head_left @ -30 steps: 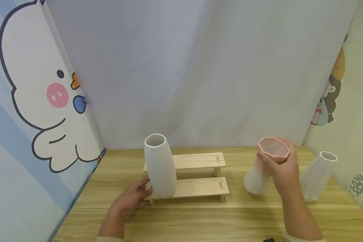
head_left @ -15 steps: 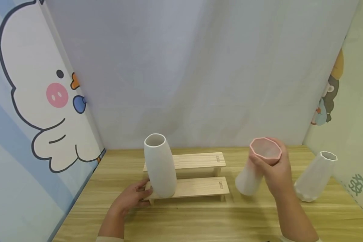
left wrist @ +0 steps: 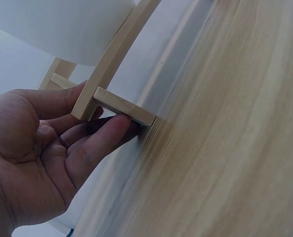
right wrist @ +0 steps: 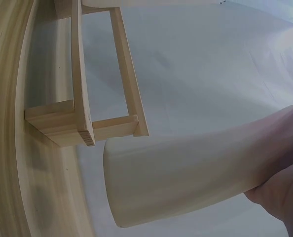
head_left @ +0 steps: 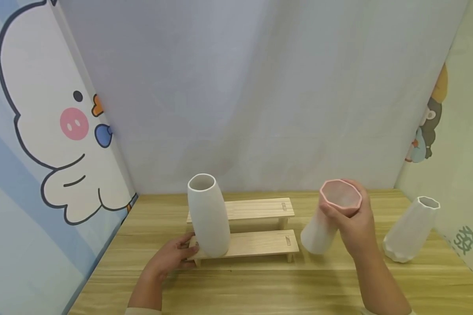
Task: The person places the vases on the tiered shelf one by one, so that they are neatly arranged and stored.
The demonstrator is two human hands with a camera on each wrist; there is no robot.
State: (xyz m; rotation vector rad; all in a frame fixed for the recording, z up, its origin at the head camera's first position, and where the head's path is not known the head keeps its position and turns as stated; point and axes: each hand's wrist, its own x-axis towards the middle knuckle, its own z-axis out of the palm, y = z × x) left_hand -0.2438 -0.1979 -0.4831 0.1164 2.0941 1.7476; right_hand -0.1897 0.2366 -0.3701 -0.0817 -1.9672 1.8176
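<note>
so the right hand (head_left: 354,224) is wrapped round the pink top of the pink vase (head_left: 324,226), thumb at the front, holding it tilted and off the table (head_left: 236,291), just right of the stand (head_left: 256,244). smooth body, eight-sided rim, colour fading to white lower down. the left hand (head_left: 171,258) pinches the left end of the stand's front plank, pale flat wood. a white vase (head_left: 210,218), smooth and gently bulging, stands on that end. far right: a faceted vase (head_left: 410,229).
</note>
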